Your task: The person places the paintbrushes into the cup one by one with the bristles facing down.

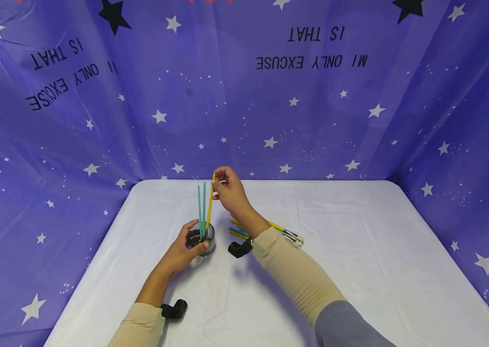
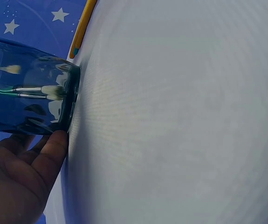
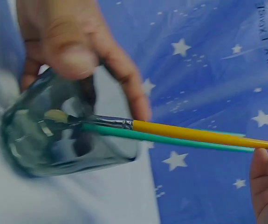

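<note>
My left hand [image 1: 179,253] grips a clear glass [image 1: 210,237] standing on the table, thumb on the near side and fingers round the far side. Two teal paintbrushes [image 1: 199,205] stand in it, bristles down, as the left wrist view shows. A yellow paintbrush [image 3: 180,132] is pinched near its handle end by my right hand [image 1: 230,193], above and right of the glass. In the right wrist view its pale bristles [image 3: 55,115] and metal ferrule [image 3: 113,122] are down inside the glass.
Several yellow and teal paintbrushes [image 1: 276,225] lie in a loose bunch on the white table [image 1: 357,260], partly hidden under my right forearm. A purple star-printed curtain [image 1: 235,96] hangs behind and at both sides. Black cameras [image 1: 240,248] sit on both wrists.
</note>
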Available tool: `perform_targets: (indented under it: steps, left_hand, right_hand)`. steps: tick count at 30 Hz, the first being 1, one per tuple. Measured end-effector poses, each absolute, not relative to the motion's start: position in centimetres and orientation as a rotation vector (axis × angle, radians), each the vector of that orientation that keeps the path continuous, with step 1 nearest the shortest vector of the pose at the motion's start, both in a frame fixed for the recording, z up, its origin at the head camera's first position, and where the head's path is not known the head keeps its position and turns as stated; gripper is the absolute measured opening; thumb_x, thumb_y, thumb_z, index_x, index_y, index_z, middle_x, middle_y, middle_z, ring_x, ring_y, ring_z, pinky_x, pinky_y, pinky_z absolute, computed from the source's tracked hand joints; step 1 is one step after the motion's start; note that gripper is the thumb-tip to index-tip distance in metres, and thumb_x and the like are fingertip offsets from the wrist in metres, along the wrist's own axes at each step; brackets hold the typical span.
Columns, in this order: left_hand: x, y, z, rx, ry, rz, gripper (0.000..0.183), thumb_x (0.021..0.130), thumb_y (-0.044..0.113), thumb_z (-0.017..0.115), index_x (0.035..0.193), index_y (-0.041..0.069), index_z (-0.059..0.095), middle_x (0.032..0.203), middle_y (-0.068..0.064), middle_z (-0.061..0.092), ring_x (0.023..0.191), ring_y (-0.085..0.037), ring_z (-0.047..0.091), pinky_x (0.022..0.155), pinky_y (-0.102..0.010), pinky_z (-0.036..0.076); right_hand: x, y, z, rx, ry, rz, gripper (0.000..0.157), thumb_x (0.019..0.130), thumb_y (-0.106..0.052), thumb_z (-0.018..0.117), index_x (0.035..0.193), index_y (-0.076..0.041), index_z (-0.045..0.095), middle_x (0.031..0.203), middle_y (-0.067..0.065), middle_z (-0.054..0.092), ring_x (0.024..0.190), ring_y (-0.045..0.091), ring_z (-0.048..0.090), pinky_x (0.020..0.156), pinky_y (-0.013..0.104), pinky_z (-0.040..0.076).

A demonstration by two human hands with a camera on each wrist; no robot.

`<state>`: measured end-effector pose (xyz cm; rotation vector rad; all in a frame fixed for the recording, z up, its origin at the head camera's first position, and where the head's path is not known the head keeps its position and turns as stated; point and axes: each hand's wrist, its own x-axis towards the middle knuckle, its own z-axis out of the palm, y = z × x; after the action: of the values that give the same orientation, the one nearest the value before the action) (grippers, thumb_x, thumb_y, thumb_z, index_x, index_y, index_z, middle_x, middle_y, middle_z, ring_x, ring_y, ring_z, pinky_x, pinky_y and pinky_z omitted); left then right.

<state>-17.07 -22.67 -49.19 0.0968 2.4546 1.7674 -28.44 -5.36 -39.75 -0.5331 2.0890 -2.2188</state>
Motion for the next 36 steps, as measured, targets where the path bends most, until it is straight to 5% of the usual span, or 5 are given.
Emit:
perform_targets:
  steps: [19, 27, 36]
  left_hand:
    - [-17.2, -22.7, -49.4, 0.121, 2.425, 1.801, 0.079, 0.091, 0.023, 0.074, 0.153, 0.021, 0.026, 0.14, -0.022, 0.05, 0.132, -0.036, 0.045, 0.11, -0.052, 0.028]
    - [-17.3, -22.8, -49.4, 0.1, 2.439, 1.775, 0.079, 0.092, 0.025, 0.073, 0.154, 0.021, 0.024, 0.141, -0.023, 0.048, 0.133, -0.037, 0.044, 0.111, -0.053, 0.026]
    - [-17.2, -22.6, -49.3, 0.091, 2.434, 1.775, 0.08, 0.091, 0.024, 0.074, 0.154, 0.02, 0.024, 0.14, -0.024, 0.049, 0.132, -0.037, 0.045, 0.11, -0.052, 0.028]
  right_hand:
    - [-28.6, -7.1, -43.2, -0.479, 2.095, -2.119, 0.026, 0.099, -0.002, 0.055, 0.124, -0.006, 0.053, 0.095, 0.005, 0.053, 0.08, 0.016, 0.06, 0.07, 0.042, 0.057]
    - [-28.8, -6.1, -43.5, -0.58, 2.155, -1.941, 0.032, 0.097, -0.008, 0.062, 0.128, -0.011, 0.053, 0.101, 0.006, 0.057, 0.096, 0.038, 0.062, 0.074, 0.037, 0.056]
    - [-30.1, -3.4, -45.2, -0.635, 2.271, -1.731, 0.026, 0.097, -0.01, 0.065, 0.122, -0.01, 0.057, 0.103, 0.006, 0.058, 0.094, 0.036, 0.062, 0.077, 0.045, 0.055]
